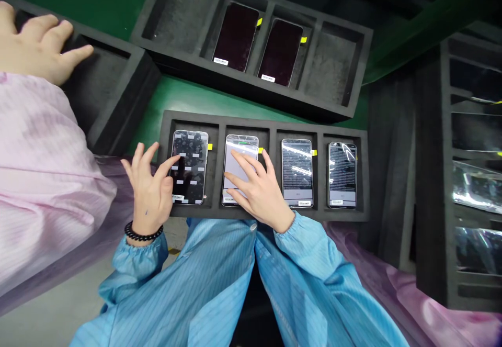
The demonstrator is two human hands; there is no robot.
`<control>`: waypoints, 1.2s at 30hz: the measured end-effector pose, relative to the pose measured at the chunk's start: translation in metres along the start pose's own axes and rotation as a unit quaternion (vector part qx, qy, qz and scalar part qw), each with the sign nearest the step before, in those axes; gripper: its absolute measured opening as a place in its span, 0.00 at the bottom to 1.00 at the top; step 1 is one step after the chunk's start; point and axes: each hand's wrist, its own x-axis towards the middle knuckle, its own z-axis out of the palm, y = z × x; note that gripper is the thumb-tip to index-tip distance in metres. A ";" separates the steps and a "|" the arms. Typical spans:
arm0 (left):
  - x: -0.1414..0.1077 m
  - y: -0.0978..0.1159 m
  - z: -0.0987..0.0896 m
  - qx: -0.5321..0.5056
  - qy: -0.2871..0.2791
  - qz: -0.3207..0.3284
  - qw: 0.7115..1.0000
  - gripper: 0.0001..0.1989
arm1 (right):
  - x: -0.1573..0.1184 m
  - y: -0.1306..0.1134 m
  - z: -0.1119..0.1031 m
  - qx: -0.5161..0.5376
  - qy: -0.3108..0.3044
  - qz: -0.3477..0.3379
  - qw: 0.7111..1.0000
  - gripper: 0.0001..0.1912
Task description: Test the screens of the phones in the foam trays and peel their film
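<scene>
A dark foam tray (270, 214) in front of me holds several phones, each in its own compartment. My left hand (152, 190), fingers spread, has its index finger at the leftmost phone (191, 164), whose dark screen shows small light labels. Over the second phone (235, 166), with a pale screen, my right hand (257, 187) is spread with fingertips on or just above the glass. The third phone (297, 171) and the fourth phone (342, 174) show lines of text and lie untouched. Neither hand holds anything.
Behind is another foam tray (251, 82) with two dark phones (236, 36). At the left, another person's hand (43, 48) rests over a foam tray (117, 96). More trays (435, 179) with wrapped items stand at the right. The table (188, 93) is green.
</scene>
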 end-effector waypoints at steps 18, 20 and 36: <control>0.001 0.000 0.001 -0.005 0.008 0.000 1.000 0.29 | -0.026 0.016 -0.010 -0.004 0.113 0.040 0.993 0.15; 0.001 0.000 0.001 -0.006 0.009 0.002 1.000 0.29 | -0.021 0.014 -0.008 -0.007 0.100 0.038 0.994 0.15; 0.001 0.000 0.001 -0.004 0.010 -0.003 1.000 0.29 | -0.021 0.017 -0.012 -0.028 0.147 0.070 0.986 0.20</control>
